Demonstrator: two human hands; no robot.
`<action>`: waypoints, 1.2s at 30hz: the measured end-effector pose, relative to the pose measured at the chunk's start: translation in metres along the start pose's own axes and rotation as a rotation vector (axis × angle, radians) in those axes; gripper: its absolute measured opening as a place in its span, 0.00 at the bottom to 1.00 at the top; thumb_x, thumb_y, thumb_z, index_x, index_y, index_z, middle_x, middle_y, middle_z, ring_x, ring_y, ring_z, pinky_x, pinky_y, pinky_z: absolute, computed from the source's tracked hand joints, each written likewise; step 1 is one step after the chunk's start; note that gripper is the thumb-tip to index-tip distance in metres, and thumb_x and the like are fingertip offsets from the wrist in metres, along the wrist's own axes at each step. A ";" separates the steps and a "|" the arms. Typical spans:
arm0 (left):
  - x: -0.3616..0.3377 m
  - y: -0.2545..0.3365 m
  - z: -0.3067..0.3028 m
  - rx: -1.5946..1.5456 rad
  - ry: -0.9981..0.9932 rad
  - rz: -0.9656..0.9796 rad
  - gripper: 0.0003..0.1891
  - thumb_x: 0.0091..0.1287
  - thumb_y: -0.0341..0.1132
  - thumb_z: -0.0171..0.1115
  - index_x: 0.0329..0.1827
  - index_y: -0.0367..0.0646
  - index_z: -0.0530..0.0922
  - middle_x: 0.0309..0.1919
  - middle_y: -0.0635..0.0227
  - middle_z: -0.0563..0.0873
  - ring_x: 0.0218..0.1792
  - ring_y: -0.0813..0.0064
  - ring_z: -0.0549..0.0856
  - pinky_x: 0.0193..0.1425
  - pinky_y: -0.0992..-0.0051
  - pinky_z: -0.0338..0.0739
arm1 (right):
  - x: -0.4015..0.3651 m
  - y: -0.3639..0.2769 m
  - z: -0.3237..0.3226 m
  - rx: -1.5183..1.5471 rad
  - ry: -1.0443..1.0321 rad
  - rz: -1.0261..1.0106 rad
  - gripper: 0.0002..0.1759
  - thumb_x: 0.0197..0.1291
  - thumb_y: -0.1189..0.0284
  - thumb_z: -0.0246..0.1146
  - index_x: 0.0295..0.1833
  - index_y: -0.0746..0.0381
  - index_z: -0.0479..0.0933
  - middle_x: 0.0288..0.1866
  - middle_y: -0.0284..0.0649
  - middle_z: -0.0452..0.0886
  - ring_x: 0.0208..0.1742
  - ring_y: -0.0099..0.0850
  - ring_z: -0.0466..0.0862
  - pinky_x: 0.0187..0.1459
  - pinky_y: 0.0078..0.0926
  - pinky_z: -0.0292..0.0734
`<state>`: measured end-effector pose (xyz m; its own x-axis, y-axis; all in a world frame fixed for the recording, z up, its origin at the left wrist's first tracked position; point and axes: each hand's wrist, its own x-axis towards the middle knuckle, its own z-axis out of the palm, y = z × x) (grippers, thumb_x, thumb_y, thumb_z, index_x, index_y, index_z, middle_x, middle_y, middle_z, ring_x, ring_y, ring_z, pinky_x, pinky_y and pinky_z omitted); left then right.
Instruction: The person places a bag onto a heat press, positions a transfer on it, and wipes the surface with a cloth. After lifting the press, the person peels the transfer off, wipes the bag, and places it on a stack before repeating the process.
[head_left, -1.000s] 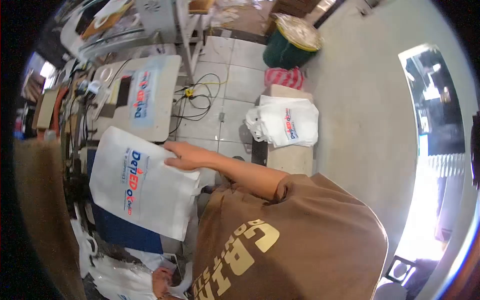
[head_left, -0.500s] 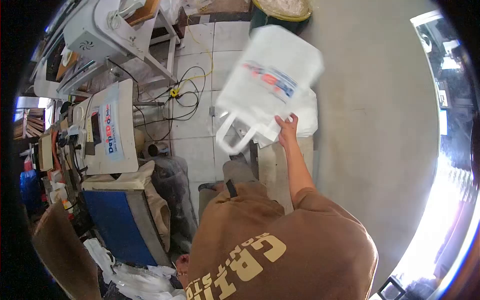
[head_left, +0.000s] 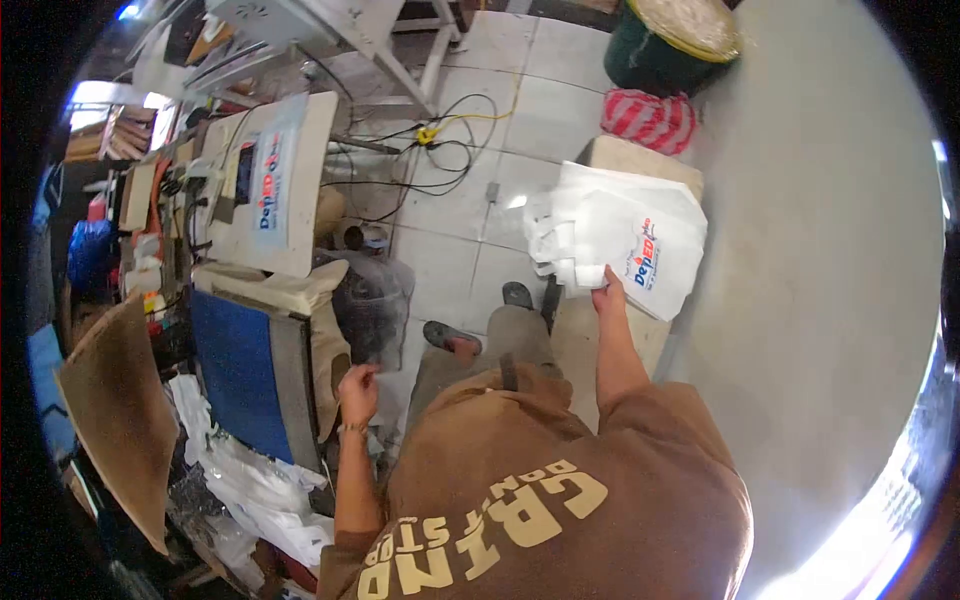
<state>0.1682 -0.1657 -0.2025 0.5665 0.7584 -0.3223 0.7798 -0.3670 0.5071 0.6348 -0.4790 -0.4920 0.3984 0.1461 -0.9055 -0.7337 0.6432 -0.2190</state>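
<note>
Loosely stacked, white bags [head_left: 622,232] — right hand [head_left: 607,293] touching

Green bin [head_left: 655,52] near red-striped bundle [head_left: 650,121]; yellow connector [head_left: 427,135] on white tiled floor [head_left: 555,115].

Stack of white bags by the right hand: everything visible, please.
The stack of white bags lies flat on the pale bench, edges unevenly aligned. The bags look thin and cloth-like. White handles bunch at the picture's left side. The top bag carries red-and-blue "DepED" print; smaller lettering is too small to read. The right hand meets its near edge beside the handles; its grip is unclear.
</note>
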 end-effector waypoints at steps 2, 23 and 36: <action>0.032 0.048 0.005 0.102 0.010 0.083 0.11 0.63 0.25 0.62 0.46 0.35 0.87 0.35 0.52 0.85 0.38 0.51 0.85 0.46 0.60 0.80 | -0.018 0.011 0.000 0.000 -0.134 -0.004 0.22 0.69 0.79 0.65 0.67 0.64 0.73 0.64 0.46 0.81 0.62 0.45 0.84 0.65 0.47 0.82; 0.145 0.019 0.044 0.234 0.110 0.391 0.20 0.64 0.22 0.59 0.60 0.38 0.81 0.70 0.45 0.76 0.65 0.44 0.79 0.70 0.57 0.74 | -0.020 0.034 -0.051 -0.331 0.355 0.312 0.63 0.46 0.34 0.77 0.75 0.65 0.60 0.64 0.57 0.70 0.61 0.50 0.78 0.59 0.47 0.81; -0.031 -0.031 0.056 -0.061 -0.578 -0.519 0.19 0.66 0.33 0.67 0.60 0.38 0.85 0.51 0.52 0.90 0.50 0.58 0.91 0.57 0.63 0.83 | 0.040 -0.022 -0.085 -0.146 0.567 -0.066 0.11 0.73 0.64 0.64 0.42 0.60 0.75 0.26 0.34 0.75 0.22 0.27 0.72 0.19 0.28 0.65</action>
<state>0.1416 -0.2077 -0.2532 0.1950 0.4178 -0.8874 0.9766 0.0013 0.2152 0.6198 -0.5512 -0.5543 0.1192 -0.3415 -0.9323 -0.8017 0.5209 -0.2933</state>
